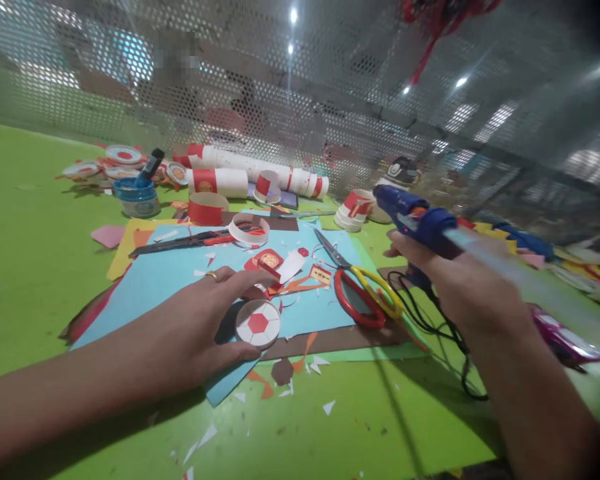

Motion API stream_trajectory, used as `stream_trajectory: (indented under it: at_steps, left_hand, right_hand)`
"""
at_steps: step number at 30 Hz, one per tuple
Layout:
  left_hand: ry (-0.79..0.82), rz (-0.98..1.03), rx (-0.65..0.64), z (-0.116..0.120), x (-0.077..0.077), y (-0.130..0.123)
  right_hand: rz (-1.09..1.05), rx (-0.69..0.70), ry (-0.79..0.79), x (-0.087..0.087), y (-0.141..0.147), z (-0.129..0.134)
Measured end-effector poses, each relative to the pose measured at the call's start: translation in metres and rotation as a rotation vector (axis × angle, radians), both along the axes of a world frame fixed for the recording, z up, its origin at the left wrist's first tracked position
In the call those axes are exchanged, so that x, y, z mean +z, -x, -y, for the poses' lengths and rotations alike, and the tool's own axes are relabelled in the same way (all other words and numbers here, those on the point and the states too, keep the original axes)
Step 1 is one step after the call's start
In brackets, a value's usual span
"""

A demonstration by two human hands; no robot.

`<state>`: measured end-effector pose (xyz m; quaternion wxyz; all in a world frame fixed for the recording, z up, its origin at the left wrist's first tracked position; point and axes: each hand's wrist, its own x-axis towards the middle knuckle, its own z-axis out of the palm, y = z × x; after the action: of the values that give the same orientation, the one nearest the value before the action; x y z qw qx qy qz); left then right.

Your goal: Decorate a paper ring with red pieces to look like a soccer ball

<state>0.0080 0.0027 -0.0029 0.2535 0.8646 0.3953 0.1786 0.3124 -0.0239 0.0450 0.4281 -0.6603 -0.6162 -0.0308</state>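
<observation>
My left hand (200, 327) reaches over the light blue paper (170, 293), its fingers curved around a small white disc (258, 324) with a red hexagon. The thumb tip meets the disc's lower edge, while the forefinger is above it near red paper scraps (270, 265). In my right hand (473, 287) is a blue glue gun (417, 217), raised over the table with a clear glue stick (500, 260) out of its back and its nozzle toward the upper left. Between the hands lie open scissors (363, 293) with red and yellow handles.
Black-bladed scissors (180, 244) lie under a white paper ring (249, 231). Behind are stacked paper cups (260, 167), a blue jar (137, 197) and round paper pieces (123, 155). A black cord (430, 320) trails below my right hand. White scraps dot the green table (130, 433).
</observation>
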Motion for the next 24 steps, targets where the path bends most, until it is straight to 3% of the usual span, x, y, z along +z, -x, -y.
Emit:
stream_trajectory:
  at_steps: [3, 8, 13, 24]
  left_hand:
    - [0.0, 0.004, 0.01, 0.002, 0.001, 0.001]
    - [-0.027, 0.008, -0.002, 0.0, -0.002, 0.003]
    - [-0.011, -0.029, -0.023, 0.0, 0.003, 0.004]
    - [0.05, 0.133, -0.068, -0.001, 0.018, 0.012]
  right_hand:
    - [0.067, 0.003, -0.003, -0.009, -0.007, -0.016]
    - [0.275, 0.07, 0.276, -0.025, -0.02, -0.033]
    - [0.386, 0.104, 0.438, -0.033, -0.025, -0.039]
    - [0.508, 0.163, 0.5, -0.039, -0.037, -0.044]
